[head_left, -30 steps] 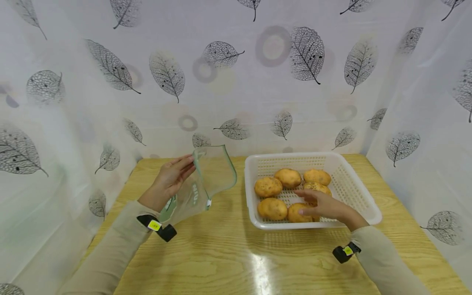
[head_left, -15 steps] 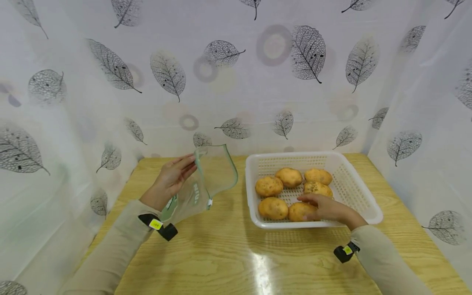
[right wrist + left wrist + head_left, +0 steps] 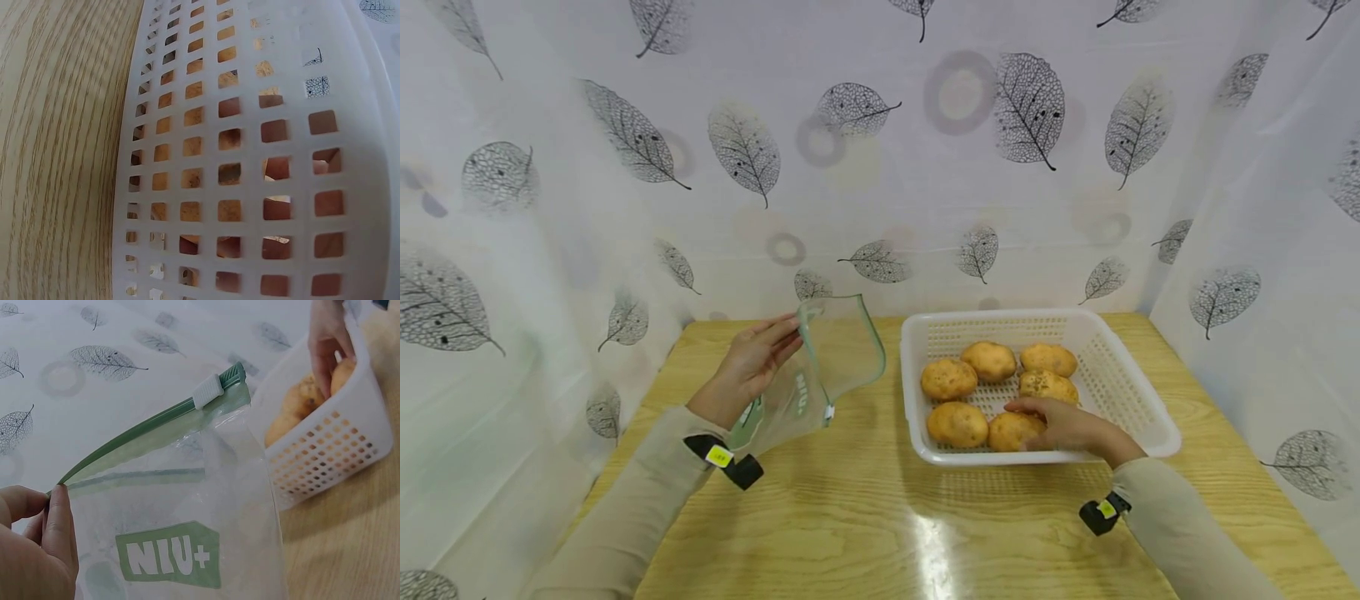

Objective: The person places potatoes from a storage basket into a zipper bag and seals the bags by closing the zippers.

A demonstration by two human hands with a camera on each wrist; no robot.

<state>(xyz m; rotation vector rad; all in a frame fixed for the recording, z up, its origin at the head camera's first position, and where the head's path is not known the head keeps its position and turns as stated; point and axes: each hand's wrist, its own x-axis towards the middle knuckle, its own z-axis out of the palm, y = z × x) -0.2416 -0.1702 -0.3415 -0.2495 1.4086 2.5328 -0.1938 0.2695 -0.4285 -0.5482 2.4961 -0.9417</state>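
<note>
My left hand [image 3: 751,367] pinches the mouth edge of a clear zip bag [image 3: 790,404] between thumb and fingers. The bag hangs with its mouth spread, a green strip and white slider [image 3: 208,392] along the top and a green "NIU+" label [image 3: 169,554] on its side. Inside a white plastic basket [image 3: 917,446], my right hand [image 3: 1071,425] grips the front potato [image 3: 1013,432], fingers over its far side and thumb at the near side. In the right wrist view the basket wall [image 3: 250,187] hides most of that hand; only patches show through the holes.
Several other potatoes lie in the basket, among them one at front left [image 3: 957,425] and one at the back [image 3: 988,361]. The basket stands on a wooden table [image 3: 850,517]. A white leaf-print curtain [image 3: 880,200] encloses the back and sides.
My right hand has lowered onto the front potato, and its fingers have closed around it. The left hand and the bag have stayed almost still.
</note>
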